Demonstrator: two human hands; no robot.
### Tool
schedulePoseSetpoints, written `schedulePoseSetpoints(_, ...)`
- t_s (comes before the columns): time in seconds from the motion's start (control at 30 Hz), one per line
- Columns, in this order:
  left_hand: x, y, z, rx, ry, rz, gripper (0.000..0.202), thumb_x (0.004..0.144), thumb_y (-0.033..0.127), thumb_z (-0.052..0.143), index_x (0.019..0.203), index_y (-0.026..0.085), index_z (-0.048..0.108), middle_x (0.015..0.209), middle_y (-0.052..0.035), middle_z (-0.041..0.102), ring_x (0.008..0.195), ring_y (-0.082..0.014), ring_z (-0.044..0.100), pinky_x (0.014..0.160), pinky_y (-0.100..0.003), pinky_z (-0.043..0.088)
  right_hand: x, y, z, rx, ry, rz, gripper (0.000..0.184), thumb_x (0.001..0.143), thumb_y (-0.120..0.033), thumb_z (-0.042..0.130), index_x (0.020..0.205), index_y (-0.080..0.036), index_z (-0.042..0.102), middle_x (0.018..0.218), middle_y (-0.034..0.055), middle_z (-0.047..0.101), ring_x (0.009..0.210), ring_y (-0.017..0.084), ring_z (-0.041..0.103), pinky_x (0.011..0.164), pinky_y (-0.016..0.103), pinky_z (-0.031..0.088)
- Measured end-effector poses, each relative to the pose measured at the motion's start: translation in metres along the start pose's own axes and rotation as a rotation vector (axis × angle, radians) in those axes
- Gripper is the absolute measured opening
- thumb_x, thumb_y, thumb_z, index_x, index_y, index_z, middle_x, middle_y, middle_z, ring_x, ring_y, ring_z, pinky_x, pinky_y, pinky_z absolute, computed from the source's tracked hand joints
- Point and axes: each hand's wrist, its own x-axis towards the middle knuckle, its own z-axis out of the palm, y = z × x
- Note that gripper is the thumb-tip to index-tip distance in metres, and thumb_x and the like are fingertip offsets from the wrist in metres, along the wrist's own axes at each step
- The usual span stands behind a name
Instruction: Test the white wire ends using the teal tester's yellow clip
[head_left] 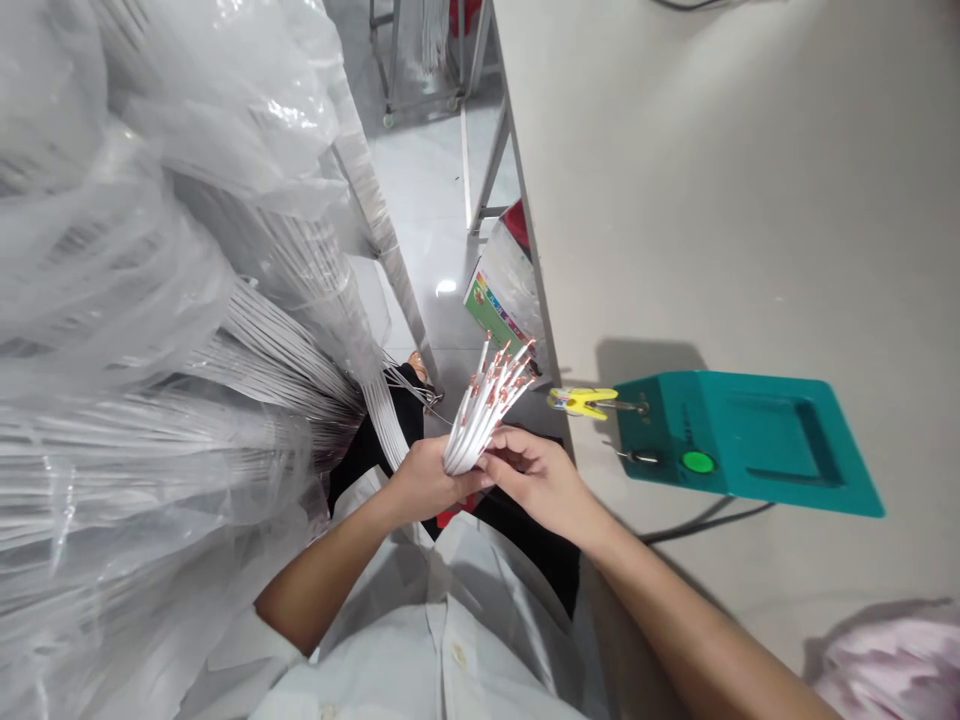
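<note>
My left hand (424, 482) is closed round a bundle of white wires (484, 410) with bare copper ends that fan upward and to the right. My right hand (541, 478) touches the bundle from the right, its fingers curled against the wires near my left hand's grip. Both hands are in front of my white shirt, just left of the table edge. Right of them on the table stands a teal machine (750, 440) with a green button (698, 462) and a yellow clip (582, 401) at its left end.
Large clear plastic bags full of white wires (150, 330) fill the left side. The grey table (750, 180) spans the right. A coloured packet (495, 310) lies on the floor under the table edge. A pink cloth (892, 665) shows at the lower right.
</note>
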Motion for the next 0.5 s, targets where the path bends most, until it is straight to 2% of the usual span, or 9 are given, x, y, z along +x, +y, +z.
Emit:
schedulePoseSetpoints(0.17,-0.002,0.002,0.001,-0.013,-0.008,-0.005,0.026,0.070,0.034,0.068,0.083,0.012,0.065,0.076,-0.0027,0.065,0.071,-0.0155,0.057,0.063,-0.023,0.042,0.001,-0.006,0.000,-0.019,-0.035,0.028,0.017,0.078,-0.030,0.058,0.083,-0.016,0.065,0.083,0.0067,0.068,0.075,0.018,0.062,0.070,0.030,0.052)
schedulePoseSetpoints(0.37,-0.007,0.000,0.001,0.021,0.006,-0.005,0.027,0.070,0.036,0.067,0.079,0.011,0.065,0.071,-0.0011,0.062,0.068,-0.0142,0.055,0.062,-0.023,0.042,0.002,-0.010,-0.005,-0.014,-0.185,-0.005,0.017,0.081,-0.026,0.055,0.088,-0.017,0.067,0.085,0.0058,0.068,0.078,0.017,0.062,0.074,0.030,0.052)
schedulePoseSetpoints(0.43,-0.011,0.001,-0.001,-0.029,0.005,-0.028,0.029,0.070,0.038,0.068,0.082,0.012,0.064,0.070,-0.0004,0.060,0.064,-0.0129,0.054,0.060,-0.023,0.042,0.002,-0.011,-0.008,0.022,-0.214,0.006,0.019,0.082,-0.028,0.053,0.091,-0.017,0.066,0.081,0.0050,0.068,0.075,0.016,0.062,0.071,0.029,0.052)
schedulePoseSetpoints(0.5,-0.018,0.003,-0.006,-0.072,-0.012,-0.067,0.028,0.070,0.038,0.068,0.078,0.012,0.063,0.062,0.0012,0.056,0.056,-0.0105,0.050,0.054,-0.021,0.040,0.001,-0.013,-0.010,0.007,-0.191,0.015,0.022,0.084,-0.029,0.051,0.096,-0.017,0.065,0.083,0.0053,0.068,0.076,0.016,0.063,0.070,0.028,0.052)
